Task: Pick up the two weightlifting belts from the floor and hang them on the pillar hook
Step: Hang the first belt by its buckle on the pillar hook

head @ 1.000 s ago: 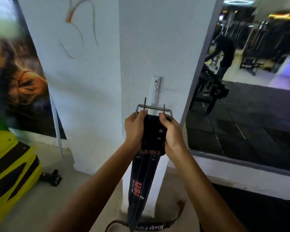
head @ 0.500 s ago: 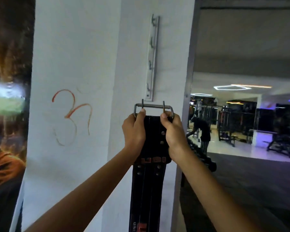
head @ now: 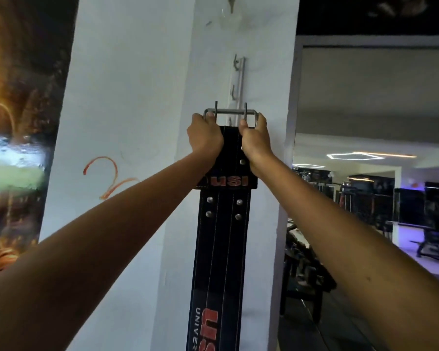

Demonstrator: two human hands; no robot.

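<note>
Both grips are clenched on the top of a black USI weightlifting belt (head: pixel 222 224) — the left hand (head: pixel 205 138) and right hand (head: pixel 256 140) each pinch a corner of its steel buckle (head: pixel 230 113). Since a second ago the buckle has risen from below the hook rail (head: pixel 238 82) to overlap its lower hooks on the white pillar (head: pixel 142 97). It seems not yet caught on a hook — the strap hangs straight down, so hanging is close.
</note>
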